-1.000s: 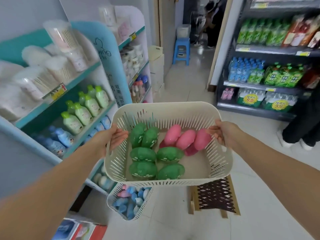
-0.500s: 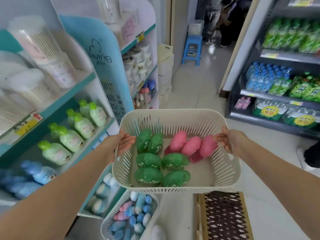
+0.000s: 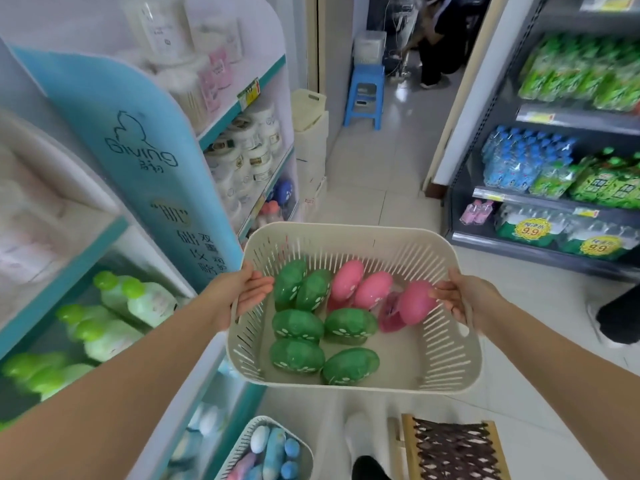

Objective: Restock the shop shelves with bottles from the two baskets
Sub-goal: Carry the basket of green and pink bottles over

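Both hands wrap the basket rim, left hand and right hand fingers curled inside. Bottles sit loose between them; tilt it and they'll probably slide.

Both forearms are bare, no sleeves showing, and the left hand and right hand seemingly wear nothing.

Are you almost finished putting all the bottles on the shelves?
Not nearly. Nothing from the baskets looks shelved yet. Both hands, left hand and right hand, hold the white basket, which carries six green bottles and three pink bottles. The second basket on the floor is full too. The shelf already has pale green bottles.
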The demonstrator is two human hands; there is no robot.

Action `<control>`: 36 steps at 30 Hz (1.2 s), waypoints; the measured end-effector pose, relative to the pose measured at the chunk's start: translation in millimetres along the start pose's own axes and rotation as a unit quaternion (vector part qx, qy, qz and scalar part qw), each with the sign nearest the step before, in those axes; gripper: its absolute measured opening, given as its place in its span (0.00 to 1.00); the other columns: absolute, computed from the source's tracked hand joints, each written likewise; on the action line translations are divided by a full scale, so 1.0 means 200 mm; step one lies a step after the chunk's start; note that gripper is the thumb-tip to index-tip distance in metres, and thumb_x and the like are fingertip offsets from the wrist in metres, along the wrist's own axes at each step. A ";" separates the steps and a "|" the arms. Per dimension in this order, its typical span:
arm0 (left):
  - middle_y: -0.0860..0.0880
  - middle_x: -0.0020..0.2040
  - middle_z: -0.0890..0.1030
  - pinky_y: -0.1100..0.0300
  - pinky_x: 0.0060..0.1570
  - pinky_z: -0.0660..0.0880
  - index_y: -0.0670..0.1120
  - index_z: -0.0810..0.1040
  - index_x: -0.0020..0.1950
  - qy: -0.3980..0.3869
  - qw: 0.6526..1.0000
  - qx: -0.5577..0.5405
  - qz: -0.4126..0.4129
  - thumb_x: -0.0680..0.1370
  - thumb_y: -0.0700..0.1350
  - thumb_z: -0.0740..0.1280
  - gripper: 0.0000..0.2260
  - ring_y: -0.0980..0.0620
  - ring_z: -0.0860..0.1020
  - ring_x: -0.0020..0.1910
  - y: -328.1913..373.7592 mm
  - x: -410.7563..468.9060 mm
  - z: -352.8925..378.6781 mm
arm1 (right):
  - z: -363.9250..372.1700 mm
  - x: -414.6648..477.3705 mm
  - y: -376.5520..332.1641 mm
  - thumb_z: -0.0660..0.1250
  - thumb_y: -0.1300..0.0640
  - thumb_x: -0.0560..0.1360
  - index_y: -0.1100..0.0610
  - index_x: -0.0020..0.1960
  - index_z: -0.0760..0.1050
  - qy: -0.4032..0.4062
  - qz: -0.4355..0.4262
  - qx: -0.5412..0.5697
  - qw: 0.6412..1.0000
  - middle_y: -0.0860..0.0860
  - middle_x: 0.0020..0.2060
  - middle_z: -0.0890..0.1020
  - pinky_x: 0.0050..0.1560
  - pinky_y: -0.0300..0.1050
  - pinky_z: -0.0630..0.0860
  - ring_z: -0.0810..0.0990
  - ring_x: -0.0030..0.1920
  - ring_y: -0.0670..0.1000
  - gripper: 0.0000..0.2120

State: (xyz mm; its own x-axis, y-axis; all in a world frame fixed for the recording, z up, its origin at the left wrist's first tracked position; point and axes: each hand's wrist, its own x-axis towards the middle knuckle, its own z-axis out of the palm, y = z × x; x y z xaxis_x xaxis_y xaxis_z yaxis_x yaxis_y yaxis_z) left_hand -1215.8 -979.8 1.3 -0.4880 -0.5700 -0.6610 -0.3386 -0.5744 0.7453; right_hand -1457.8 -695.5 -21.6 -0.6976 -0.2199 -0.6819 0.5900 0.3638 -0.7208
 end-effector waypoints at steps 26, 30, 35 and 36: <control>0.43 0.53 0.81 0.56 0.54 0.73 0.38 0.74 0.51 0.049 0.995 -0.049 -0.072 0.81 0.50 0.56 0.15 0.46 0.79 0.55 0.25 1.23 0.63 | 0.13 1.41 -0.62 0.60 0.46 0.78 0.62 0.43 0.75 -0.029 0.073 -0.018 0.997 0.52 0.27 0.83 0.39 0.44 0.77 0.81 0.36 0.53 0.19; 0.43 0.48 0.82 0.58 0.46 0.79 0.37 0.74 0.50 0.048 0.995 -0.038 -0.083 0.81 0.49 0.56 0.16 0.51 0.82 0.46 0.20 1.48 0.63 | 0.16 1.63 -0.54 0.59 0.46 0.79 0.62 0.44 0.74 -0.026 0.081 -0.015 0.996 0.52 0.26 0.83 0.33 0.43 0.79 0.83 0.26 0.48 0.19; 0.44 0.45 0.82 0.56 0.47 0.77 0.40 0.74 0.47 0.051 0.995 -0.002 -0.088 0.81 0.49 0.56 0.14 0.47 0.81 0.46 0.05 1.78 0.69 | 0.19 1.94 -0.38 0.58 0.45 0.79 0.61 0.43 0.74 -0.016 0.098 -0.006 0.995 0.52 0.26 0.83 0.38 0.44 0.74 0.82 0.26 0.48 0.20; 0.44 0.46 0.82 0.56 0.48 0.77 0.40 0.74 0.47 0.051 0.994 0.002 -0.092 0.81 0.50 0.56 0.14 0.47 0.81 0.46 0.02 1.85 0.70 | 0.19 2.01 -0.35 0.58 0.45 0.79 0.61 0.43 0.74 -0.013 0.104 -0.003 0.995 0.52 0.26 0.83 0.37 0.44 0.73 0.82 0.25 0.48 0.19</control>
State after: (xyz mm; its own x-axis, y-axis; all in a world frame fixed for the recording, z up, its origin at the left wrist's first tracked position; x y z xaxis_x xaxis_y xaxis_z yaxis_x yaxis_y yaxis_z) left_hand -1510.7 -1110.2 -227.0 -0.3339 -0.5125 -0.7911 -0.4183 -0.6715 0.6116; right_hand -1763.5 -844.0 -249.9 -0.5507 -0.1623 -0.8188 0.7174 0.4093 -0.5637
